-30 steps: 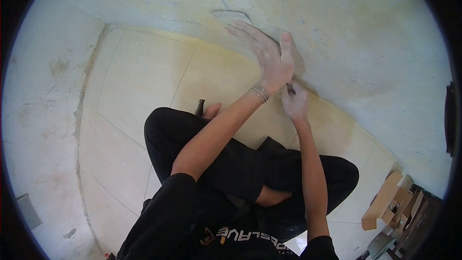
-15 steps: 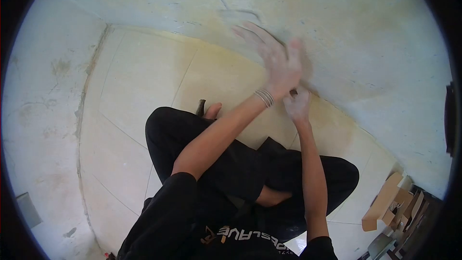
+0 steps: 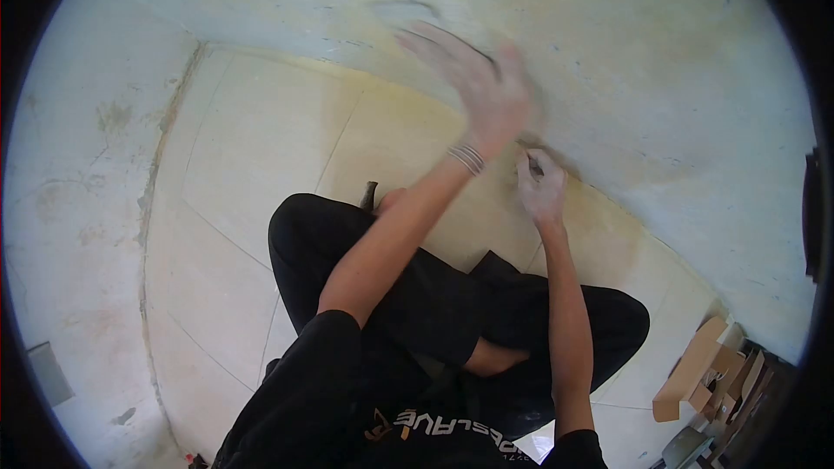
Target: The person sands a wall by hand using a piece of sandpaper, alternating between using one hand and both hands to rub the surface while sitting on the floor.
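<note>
My left hand, pale with dust and wearing thin bracelets, is raised at the wall. Its fingers are stretched out and the thumb stands apart. Motion blurs it, and a dark edge or shadow shows beyond the fingertips; whether anything lies under the palm is hidden. Lower and to the right, my right hand is closed, also dusty, near the foot of the wall. A small dark bit shows between its curled fingers, too little to name.
I sit cross-legged on the tiled floor. A dark handle-like object is beside my foot. An open cardboard box with odds and ends stands at the lower right. Another wall with patches runs along the left.
My left hand has moved left and slightly up along the wall, away from my right hand. The right hand has shifted little and remains closed.
</note>
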Action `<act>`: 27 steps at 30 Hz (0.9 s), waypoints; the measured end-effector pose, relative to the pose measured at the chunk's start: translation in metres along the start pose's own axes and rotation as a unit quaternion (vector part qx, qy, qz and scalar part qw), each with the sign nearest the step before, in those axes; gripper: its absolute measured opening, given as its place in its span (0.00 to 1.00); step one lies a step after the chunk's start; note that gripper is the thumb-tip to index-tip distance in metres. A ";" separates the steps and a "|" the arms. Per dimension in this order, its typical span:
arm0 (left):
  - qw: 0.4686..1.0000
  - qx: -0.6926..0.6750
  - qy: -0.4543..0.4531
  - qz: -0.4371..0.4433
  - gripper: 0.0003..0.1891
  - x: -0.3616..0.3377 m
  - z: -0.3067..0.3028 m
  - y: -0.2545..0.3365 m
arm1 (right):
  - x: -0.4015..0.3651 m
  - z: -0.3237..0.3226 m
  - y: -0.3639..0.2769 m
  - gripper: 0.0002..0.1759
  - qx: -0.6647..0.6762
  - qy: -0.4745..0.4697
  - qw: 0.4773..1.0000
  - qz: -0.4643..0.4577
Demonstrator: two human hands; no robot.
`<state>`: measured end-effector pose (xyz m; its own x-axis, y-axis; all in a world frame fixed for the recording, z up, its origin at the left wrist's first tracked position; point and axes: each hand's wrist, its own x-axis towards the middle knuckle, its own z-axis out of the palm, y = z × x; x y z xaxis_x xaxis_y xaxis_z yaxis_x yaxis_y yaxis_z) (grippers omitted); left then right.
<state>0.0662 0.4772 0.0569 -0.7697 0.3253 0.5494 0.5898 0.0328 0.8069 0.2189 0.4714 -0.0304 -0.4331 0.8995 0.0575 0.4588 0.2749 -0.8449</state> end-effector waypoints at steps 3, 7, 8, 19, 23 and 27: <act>0.996 -0.050 0.023 -0.069 0.45 0.039 -0.019 -0.019 | -0.002 0.003 -0.004 0.15 0.029 -0.001 0.999 0.019; 0.996 -0.036 -0.030 -0.078 0.49 0.011 -0.010 -0.011 | -0.002 0.005 -0.002 0.15 0.021 -0.011 0.999 0.022; 0.997 -0.014 -0.050 -0.060 0.49 -0.012 -0.002 -0.002 | -0.001 0.004 0.012 0.15 -0.019 -0.025 1.000 -0.001; 0.996 -0.041 0.006 -0.083 0.46 0.028 -0.016 -0.017 | -0.001 0.003 -0.003 0.14 0.037 -0.008 0.999 0.008; 0.995 -0.031 -0.084 -0.039 0.49 -0.032 0.000 0.005 | -0.001 0.003 0.002 0.14 0.019 -0.005 0.999 -0.036; 0.990 -0.038 -0.138 -0.017 0.53 -0.052 0.001 0.021 | -0.002 0.000 0.029 0.14 -0.077 -0.016 0.994 -0.076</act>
<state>0.1186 0.4624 0.0451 -0.6859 0.5715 0.4504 0.5374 -0.0195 0.8431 0.2333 0.4782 -0.0551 -0.5302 0.8328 0.1593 0.4984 0.4581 -0.7360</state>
